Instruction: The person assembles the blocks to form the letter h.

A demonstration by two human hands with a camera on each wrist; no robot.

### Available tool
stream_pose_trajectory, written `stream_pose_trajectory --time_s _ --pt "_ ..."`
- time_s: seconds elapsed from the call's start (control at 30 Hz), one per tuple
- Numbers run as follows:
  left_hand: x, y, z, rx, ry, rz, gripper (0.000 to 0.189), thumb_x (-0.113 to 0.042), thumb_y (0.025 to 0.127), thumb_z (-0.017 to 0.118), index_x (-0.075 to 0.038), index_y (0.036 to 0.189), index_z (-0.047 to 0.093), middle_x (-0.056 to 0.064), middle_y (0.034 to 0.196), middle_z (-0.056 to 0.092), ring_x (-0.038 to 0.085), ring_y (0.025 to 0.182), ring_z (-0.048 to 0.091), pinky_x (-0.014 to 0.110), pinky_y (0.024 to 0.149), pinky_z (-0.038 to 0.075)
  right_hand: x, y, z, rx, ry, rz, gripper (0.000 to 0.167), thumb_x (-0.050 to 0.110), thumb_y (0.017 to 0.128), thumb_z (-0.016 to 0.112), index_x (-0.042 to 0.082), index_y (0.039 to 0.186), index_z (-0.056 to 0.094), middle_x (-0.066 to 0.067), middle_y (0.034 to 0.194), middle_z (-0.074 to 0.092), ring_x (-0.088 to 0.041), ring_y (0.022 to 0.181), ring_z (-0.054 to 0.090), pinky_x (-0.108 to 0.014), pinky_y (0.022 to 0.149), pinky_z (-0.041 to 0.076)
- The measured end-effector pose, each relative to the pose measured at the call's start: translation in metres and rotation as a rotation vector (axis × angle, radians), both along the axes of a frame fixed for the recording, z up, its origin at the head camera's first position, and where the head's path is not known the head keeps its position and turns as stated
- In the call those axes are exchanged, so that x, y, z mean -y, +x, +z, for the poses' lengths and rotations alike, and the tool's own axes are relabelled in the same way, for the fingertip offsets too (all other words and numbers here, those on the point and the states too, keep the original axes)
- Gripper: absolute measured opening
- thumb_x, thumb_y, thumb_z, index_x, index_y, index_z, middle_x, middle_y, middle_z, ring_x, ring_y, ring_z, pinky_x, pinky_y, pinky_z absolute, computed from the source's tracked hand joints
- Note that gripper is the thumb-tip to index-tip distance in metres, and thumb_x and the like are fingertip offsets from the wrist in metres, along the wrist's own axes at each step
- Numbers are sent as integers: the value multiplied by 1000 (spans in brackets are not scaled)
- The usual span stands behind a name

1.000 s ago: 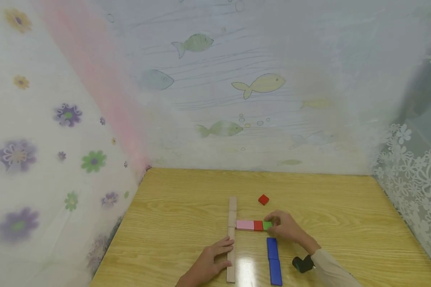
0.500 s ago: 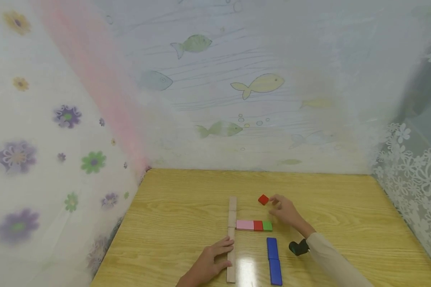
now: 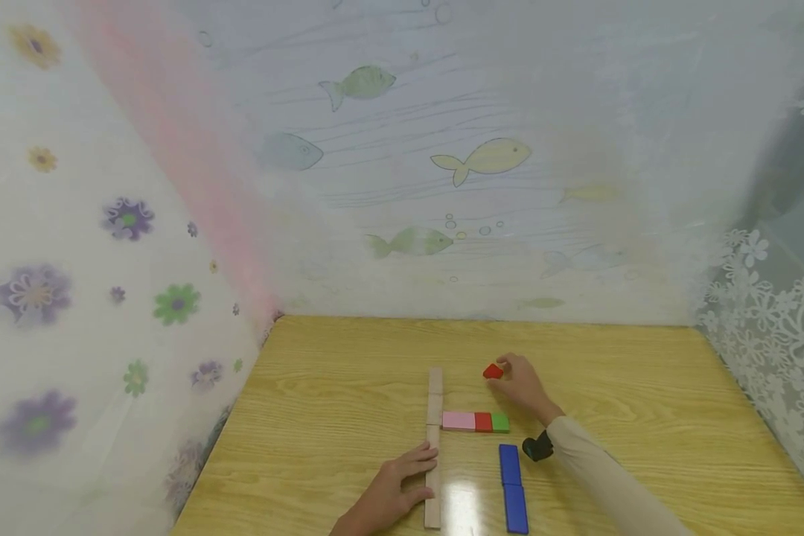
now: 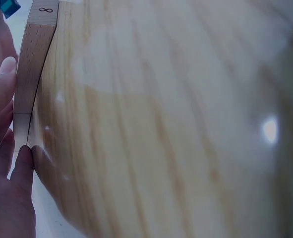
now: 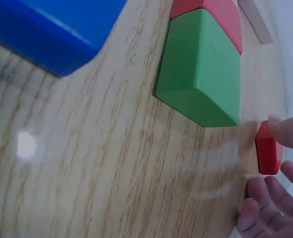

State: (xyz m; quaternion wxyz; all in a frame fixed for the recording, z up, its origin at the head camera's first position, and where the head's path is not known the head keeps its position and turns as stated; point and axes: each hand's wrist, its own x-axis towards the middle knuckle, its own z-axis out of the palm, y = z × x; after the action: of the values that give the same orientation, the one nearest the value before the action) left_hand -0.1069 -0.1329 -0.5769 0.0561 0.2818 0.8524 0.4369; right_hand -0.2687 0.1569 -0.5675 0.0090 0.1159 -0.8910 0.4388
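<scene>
In the head view, my left hand (image 3: 397,487) rests on a straight row of plain wooden blocks (image 3: 434,408), fingers lying across it and thumb against it. The left wrist view shows these blocks (image 4: 34,69) end to end, one marked with a figure like an 8. Farther back, my right hand (image 3: 524,383) pinches a small red block (image 3: 492,371) between thumb and fingers, at table level. The right wrist view shows thumb and fingers about this red block (image 5: 269,151). From the wooden row, a pink block (image 3: 458,421), another red block (image 3: 483,422) and a green block (image 3: 500,423) extend rightward.
Two blue blocks (image 3: 512,487) lie end to end right of the wooden row, nearer to me. A small black device (image 3: 538,446) sits at my right wrist. The wooden table (image 3: 616,357) meets a fish-painted wall (image 3: 509,290) at the back.
My right hand has left the green block and moved back to the loose red block, which is now pinched and slightly turned. My left hand has stayed on the wooden row.
</scene>
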Motion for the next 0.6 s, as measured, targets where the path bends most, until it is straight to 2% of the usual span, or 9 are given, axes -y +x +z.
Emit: stream_pose_trajectory --time_s 0.17,0.3,0.6 --pt "0 0 0 6 5 1 47 -30 89 64 -6 129 58 4 140 49 24 134 38 40 108 34 1 -1 -1 -26 12 3 31 8 81 72 -8 105 60 -19 99 59 -31 88 55 -43 77 49" --pt "0 0 1 9 6 -1 46 -31 90 63 -6 129 58 4 140 49 24 134 38 40 108 34 -4 2 -3 -60 15 11 29 7 79 72 -9 102 62 -19 96 61 -32 88 57 -44 77 50" --pt "0 0 2 17 0 3 46 -31 90 63 -6 129 58 3 140 48 24 134 38 41 108 34 -29 18 3 1 6 51 29 7 80 72 -7 103 63 -17 98 62 -30 87 58 -40 73 51"
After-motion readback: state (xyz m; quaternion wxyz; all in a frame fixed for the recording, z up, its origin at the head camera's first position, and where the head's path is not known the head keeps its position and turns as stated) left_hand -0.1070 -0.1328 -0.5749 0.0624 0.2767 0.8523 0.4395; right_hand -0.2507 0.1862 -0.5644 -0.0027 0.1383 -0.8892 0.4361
